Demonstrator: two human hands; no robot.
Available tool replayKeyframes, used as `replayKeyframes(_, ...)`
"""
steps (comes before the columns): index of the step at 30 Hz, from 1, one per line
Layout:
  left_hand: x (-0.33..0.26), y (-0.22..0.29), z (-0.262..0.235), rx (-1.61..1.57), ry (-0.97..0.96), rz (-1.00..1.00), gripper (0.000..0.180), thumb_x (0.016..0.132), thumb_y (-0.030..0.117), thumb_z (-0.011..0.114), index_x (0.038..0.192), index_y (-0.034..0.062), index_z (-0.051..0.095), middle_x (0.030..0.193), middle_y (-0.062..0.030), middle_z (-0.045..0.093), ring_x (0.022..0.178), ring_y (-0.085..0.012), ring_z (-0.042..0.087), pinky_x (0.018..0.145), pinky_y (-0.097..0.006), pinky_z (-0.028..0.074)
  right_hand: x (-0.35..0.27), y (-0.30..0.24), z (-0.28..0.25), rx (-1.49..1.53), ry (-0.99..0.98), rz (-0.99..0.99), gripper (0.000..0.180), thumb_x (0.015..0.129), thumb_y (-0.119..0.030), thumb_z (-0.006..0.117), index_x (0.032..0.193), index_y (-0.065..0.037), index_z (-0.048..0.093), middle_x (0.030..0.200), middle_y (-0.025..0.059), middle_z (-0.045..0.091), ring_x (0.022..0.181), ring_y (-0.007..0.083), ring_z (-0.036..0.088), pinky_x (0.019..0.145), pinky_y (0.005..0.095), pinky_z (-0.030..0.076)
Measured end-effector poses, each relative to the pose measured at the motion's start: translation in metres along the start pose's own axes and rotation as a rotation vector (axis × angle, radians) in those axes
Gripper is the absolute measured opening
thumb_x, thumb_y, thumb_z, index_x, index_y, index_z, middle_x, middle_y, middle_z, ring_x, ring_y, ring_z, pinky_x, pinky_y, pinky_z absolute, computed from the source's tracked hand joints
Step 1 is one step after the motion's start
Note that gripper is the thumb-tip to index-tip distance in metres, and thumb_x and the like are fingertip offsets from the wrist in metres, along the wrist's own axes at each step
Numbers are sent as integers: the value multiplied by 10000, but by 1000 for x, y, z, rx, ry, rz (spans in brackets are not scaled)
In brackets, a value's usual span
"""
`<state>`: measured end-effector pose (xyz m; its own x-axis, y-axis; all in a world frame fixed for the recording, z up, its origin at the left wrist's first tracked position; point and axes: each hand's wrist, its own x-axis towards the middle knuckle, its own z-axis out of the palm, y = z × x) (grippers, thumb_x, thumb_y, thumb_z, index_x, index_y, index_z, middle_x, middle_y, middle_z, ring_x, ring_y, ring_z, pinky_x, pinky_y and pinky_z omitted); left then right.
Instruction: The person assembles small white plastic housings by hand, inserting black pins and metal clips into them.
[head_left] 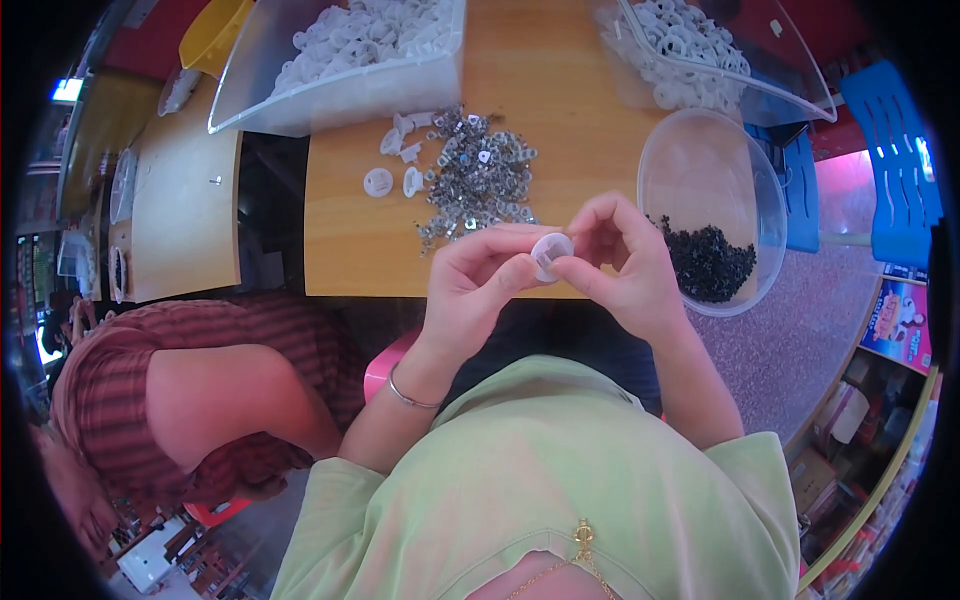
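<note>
A small round white plastic part (551, 251) is held between the fingertips of both hands, just above the near edge of the wooden table (540, 80). My left hand (478, 282) grips it from the left, thumb on its face. My right hand (622, 262) pinches its right side. On the table beyond my hands lies a pile of small silvery metal pieces (477, 178), with a few loose white plastic parts (392, 165) at its left.
A clear round bowl (700, 170) with small black pieces (706, 262) stands at the right. Two clear bins of white plastic parts (350, 60) (700, 50) sit at the back. Another person in a striped top (190, 390) bends at my left. Blue chairs (890, 160) are at far right.
</note>
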<state>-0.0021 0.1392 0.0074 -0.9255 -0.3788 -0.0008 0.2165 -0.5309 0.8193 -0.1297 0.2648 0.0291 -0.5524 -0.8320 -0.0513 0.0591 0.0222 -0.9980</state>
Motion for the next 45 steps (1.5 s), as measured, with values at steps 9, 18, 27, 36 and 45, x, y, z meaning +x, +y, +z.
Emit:
replayKeyframes(9,6,-1,6,93,113,45,220,904,17,521,1106,-37,590,1157,-106,496,1060,-183,547,908,-314,497,-2,1,5,74,64,2,173,827,20,611,983,6,537,899,30,567,820,70,559,752,205,462)
replayKeyframes(18,3,-3,8,209,130,111,279,862,-67,534,1134,-37,594,1123,-103,524,988,-158,575,890,-278,492,-2,7,10,23,135,-92,130,808,1,630,907,6,547,811,32,598,732,67,581,676,214,496)
replayKeyframes(27,4,-4,9,228,179,92,284,862,-61,538,1136,-28,606,1036,-88,593,940,-127,585,831,-236,488,-3,9,13,28,170,-84,124,816,-8,625,910,1,545,803,28,594,730,65,581,688,212,498)
replayKeyframes(36,7,-5,8,310,211,55,281,853,-65,549,1122,-21,616,1022,-74,591,915,-106,593,796,-203,483,-2,11,11,-33,161,-80,137,799,9,622,911,1,543,803,37,595,727,77,589,695,226,507)
replayKeyframes(45,6,-4,12,463,210,119,331,804,-111,562,1112,-8,627,1038,-80,578,931,-118,597,821,-212,503,2,10,5,-148,156,-27,141,756,11,639,861,-4,548,759,32,602,694,77,594,656,222,503)
